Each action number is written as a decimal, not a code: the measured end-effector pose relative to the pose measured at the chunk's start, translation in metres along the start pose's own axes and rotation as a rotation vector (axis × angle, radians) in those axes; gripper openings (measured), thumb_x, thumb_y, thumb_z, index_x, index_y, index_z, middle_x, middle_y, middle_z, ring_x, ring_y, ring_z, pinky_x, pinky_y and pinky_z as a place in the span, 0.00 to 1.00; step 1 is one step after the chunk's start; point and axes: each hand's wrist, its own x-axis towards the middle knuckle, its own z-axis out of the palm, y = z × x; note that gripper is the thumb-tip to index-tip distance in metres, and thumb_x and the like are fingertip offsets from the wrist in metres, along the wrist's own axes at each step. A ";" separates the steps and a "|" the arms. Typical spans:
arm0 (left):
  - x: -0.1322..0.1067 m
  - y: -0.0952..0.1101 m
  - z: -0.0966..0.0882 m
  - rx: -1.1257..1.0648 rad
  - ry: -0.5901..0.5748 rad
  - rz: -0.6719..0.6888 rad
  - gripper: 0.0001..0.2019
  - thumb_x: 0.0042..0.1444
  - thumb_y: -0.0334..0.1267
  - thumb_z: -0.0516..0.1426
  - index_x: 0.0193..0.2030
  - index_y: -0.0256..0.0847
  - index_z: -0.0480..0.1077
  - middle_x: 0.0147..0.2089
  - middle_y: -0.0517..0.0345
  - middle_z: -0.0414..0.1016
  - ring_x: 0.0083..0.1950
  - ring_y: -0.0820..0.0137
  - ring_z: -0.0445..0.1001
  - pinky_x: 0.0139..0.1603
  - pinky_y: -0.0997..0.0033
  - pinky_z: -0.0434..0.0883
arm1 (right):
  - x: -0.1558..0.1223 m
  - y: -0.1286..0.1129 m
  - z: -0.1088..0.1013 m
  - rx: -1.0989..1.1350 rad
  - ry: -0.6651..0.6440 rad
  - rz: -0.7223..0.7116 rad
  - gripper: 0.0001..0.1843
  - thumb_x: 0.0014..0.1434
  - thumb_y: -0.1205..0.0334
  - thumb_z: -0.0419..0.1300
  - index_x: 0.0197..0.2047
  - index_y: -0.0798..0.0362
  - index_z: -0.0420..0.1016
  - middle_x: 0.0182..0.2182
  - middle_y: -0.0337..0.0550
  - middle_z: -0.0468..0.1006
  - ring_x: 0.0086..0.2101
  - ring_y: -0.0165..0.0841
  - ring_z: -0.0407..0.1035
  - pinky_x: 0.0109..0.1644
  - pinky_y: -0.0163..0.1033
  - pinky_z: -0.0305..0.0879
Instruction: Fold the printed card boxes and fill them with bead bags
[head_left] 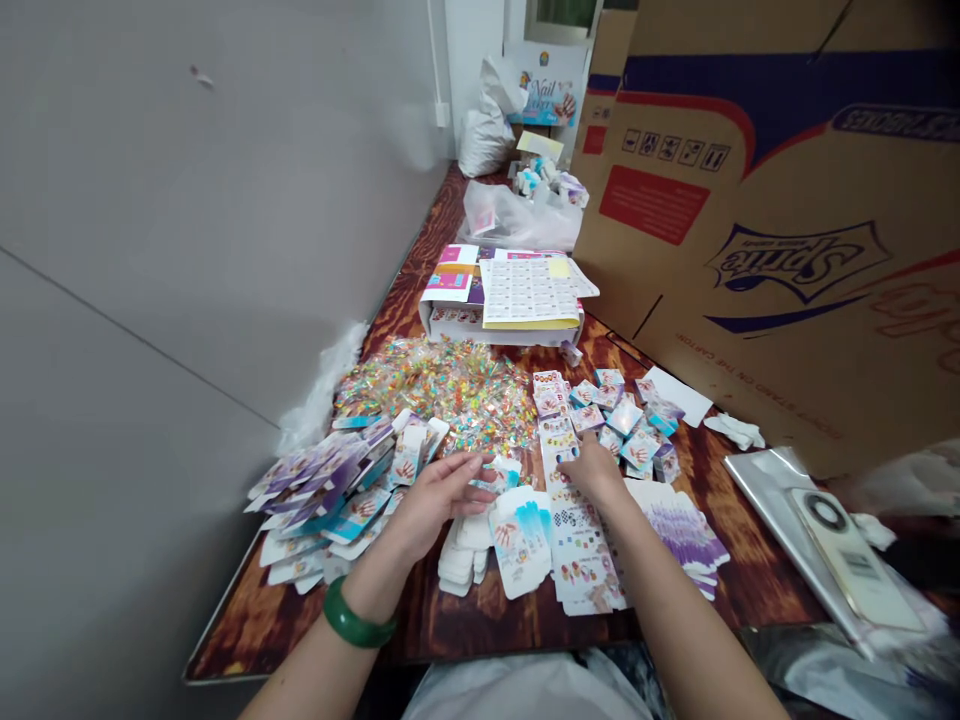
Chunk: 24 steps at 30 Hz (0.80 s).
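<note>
My left hand (439,500), with a green bangle on the wrist, has its fingers loosely bent around the left end of a small blue-and-white card box (507,470). My right hand (596,470) reaches over a long stack of nail sticker sheets (581,545); its thumb lies at the stack and its forefinger points away, spread from the thumb. Nothing shows between them. Between my arms lie flat blue-and-white cartons (521,540) and a pile of white ones (461,555). Beyond my right hand sit several closed small boxes (624,415).
A heap of colourful wrapped pieces (442,385) spreads behind my hands. Folded cartons (330,500) are piled left, purple ones (679,530) right. A white box with printed sheets (532,290) stands farther back. A large cardboard carton (750,200) borders the right, beside a phone (855,560).
</note>
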 end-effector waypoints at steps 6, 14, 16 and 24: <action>0.003 -0.004 0.004 -0.004 -0.027 0.005 0.16 0.51 0.44 0.60 0.44 0.37 0.71 0.38 0.53 0.75 0.32 0.73 0.75 0.31 0.77 0.71 | 0.008 0.001 -0.018 0.069 -0.028 0.042 0.18 0.37 0.74 0.60 0.36 0.55 0.72 0.19 0.37 0.68 0.23 0.33 0.65 0.27 0.36 0.56; 0.001 0.004 0.022 0.151 -0.003 0.153 0.16 0.51 0.45 0.58 0.44 0.38 0.71 0.34 0.54 0.76 0.25 0.77 0.69 0.19 0.81 0.56 | -0.014 -0.038 -0.089 0.666 -0.223 -0.118 0.24 0.45 0.63 0.63 0.49 0.51 0.70 0.29 0.36 0.68 0.26 0.27 0.63 0.27 0.33 0.61; -0.003 0.009 0.034 0.177 -0.001 0.233 0.16 0.51 0.44 0.58 0.45 0.38 0.70 0.33 0.54 0.76 0.29 0.75 0.71 0.23 0.79 0.61 | -0.023 -0.049 -0.098 0.691 -0.259 -0.173 0.26 0.47 0.62 0.63 0.52 0.48 0.68 0.33 0.40 0.71 0.31 0.30 0.65 0.30 0.34 0.64; -0.018 0.033 0.077 0.074 -0.033 0.566 0.32 0.51 0.36 0.59 0.62 0.46 0.53 0.40 0.56 0.75 0.43 0.68 0.71 0.47 0.68 0.66 | -0.040 -0.085 -0.096 0.596 -0.271 -0.341 0.21 0.50 0.60 0.64 0.49 0.47 0.72 0.44 0.45 0.74 0.39 0.36 0.68 0.41 0.42 0.67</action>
